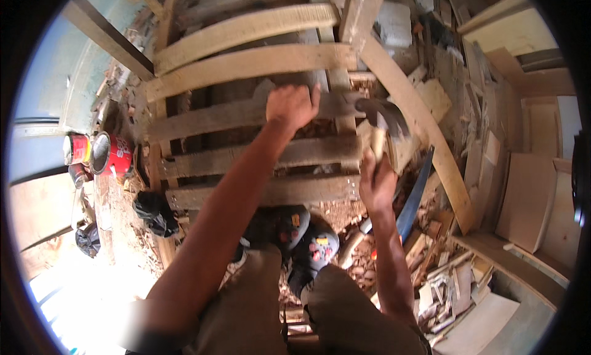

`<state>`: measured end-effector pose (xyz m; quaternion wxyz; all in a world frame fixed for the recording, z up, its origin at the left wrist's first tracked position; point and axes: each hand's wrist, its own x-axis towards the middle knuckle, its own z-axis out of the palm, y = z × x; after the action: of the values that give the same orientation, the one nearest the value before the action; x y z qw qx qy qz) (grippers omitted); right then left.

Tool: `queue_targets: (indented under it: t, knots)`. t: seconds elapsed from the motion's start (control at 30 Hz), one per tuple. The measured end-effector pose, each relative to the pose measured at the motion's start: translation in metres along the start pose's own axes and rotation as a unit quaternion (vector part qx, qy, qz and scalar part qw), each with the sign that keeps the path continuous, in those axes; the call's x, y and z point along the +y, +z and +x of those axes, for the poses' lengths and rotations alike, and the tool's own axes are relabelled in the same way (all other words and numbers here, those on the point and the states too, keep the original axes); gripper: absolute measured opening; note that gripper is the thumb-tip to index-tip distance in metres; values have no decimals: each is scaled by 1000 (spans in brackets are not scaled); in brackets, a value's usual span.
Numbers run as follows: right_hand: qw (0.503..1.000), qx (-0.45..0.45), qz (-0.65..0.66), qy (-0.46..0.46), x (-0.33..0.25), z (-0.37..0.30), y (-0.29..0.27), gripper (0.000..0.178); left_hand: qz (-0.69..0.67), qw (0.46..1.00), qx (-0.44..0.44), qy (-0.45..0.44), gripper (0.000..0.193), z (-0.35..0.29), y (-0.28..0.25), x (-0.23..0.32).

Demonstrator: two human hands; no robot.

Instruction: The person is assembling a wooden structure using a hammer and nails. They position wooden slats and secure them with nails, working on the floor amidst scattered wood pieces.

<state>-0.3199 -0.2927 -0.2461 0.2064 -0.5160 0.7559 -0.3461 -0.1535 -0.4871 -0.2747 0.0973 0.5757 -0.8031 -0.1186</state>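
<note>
Below me lies a pallet-like frame of wooden slats, several of them running across. On the dark third slat from the far side (215,117), my left hand (290,106) is closed, fingers curled over its far edge and thumb sticking out; the fingertips are hidden. My right hand (377,181) is wrapped round the pale handle of a hammer (380,122). The hammer's dark head hovers near the right end of that slat; I cannot tell whether it touches the wood. To the right of my right forearm, a blue saw blade (414,198) leans among wood scraps.
Red cans (114,155) stand at the left, near a black plastic bag (155,213). A long plank (425,127) slants down the right side. Offcuts (452,290) pile up at lower right. A wooden tool handle (352,247) lies by my shoes (317,247), among wood chips.
</note>
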Motion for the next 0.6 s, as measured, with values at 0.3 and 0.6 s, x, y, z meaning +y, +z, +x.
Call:
queue_targets:
  t: [0.3, 0.6]
  knots:
    - [1000, 13, 6, -5, -4, 0, 11, 39, -7, 1000, 24, 19, 56, 0, -1, 2]
    - [956, 148, 175, -183, 2, 3, 10, 35, -31, 999, 2, 12, 59, 0, -5, 6]
